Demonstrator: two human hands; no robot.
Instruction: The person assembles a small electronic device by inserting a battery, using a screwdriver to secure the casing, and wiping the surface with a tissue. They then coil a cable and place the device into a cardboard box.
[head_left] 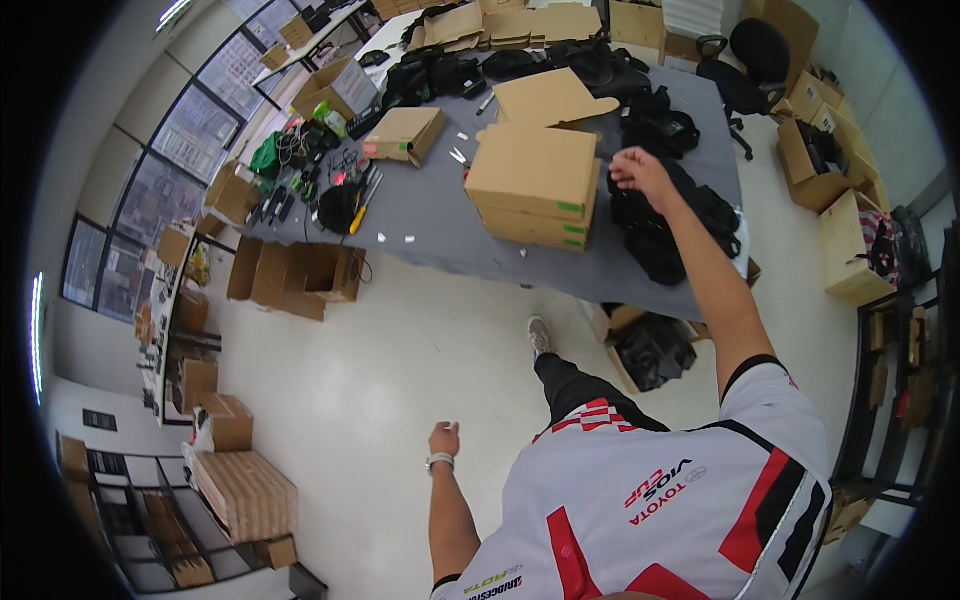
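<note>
My right hand (642, 176) is over the table, just right of a stack of flat brown cardboard boxes (533, 170) with green labels on their ends. Its fingers are loosely bent and slightly apart, with nothing visible in them. Black fabric gear (668, 225) lies beneath that hand and forearm. My left hand (445, 438), with a watch on the wrist, hangs low over the floor, away from the table. Its fingers are curled closed; what they hold, if anything, is too small to make out. Scissors (459, 157) lie left of the stack.
An unfolded cardboard piece (550, 97) rests behind the stack on the grey-covered table (430, 225). A closed box (405, 134), a yellow-handled screwdriver (366, 205) and cables are to the left. Open cartons (290, 275) stand below the table. An office chair (755, 60) stands at the far right.
</note>
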